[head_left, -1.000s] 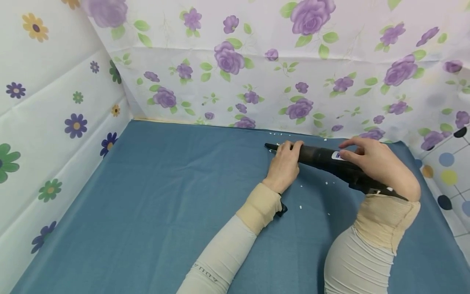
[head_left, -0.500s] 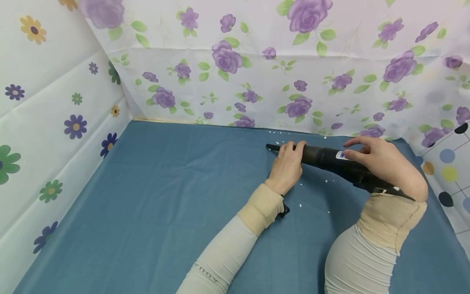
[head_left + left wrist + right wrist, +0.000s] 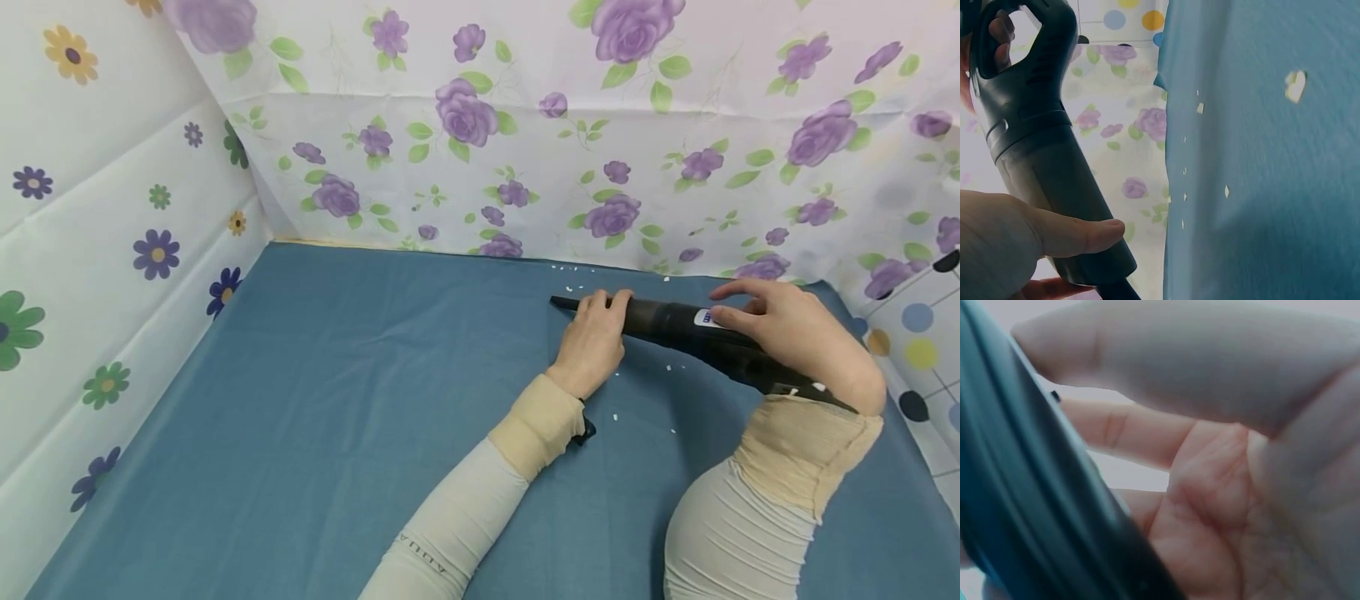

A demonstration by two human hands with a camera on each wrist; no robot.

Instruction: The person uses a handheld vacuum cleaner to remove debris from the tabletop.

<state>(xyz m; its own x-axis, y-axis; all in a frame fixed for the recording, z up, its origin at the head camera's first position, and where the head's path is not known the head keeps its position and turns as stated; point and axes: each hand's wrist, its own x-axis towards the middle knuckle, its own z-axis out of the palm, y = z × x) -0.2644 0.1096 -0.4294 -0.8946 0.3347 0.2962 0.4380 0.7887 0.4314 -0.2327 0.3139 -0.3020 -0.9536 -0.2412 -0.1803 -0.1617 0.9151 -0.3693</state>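
A black handheld vacuum cleaner [image 3: 671, 323] with a narrow nozzle [image 3: 564, 302] slants across the right half of the head view, its tip close over the blue cloth. My left hand [image 3: 592, 343] grips its front end just behind the nozzle; the left wrist view shows that thumb [image 3: 1094, 237] lying across the dark barrel. Farther back, my right hand [image 3: 802, 337] holds the handle, fingers through its loop [image 3: 1063, 37], thumb beside the white label. Several small white scraps [image 3: 615, 417] lie on the cloth around the vacuum, some by the back edge, one larger in the left wrist view [image 3: 1295, 87].
Blue cloth [image 3: 337, 375] covers the table. Behind it stands a white sheet with purple roses [image 3: 465, 117]; a daisy-patterned sheet [image 3: 90, 250] rises on the left and a dotted one [image 3: 918, 354] on the right.
The vacuum and both hands have shifted slightly to the right. A white scrap that lay by the nozzle tip no longer shows there.
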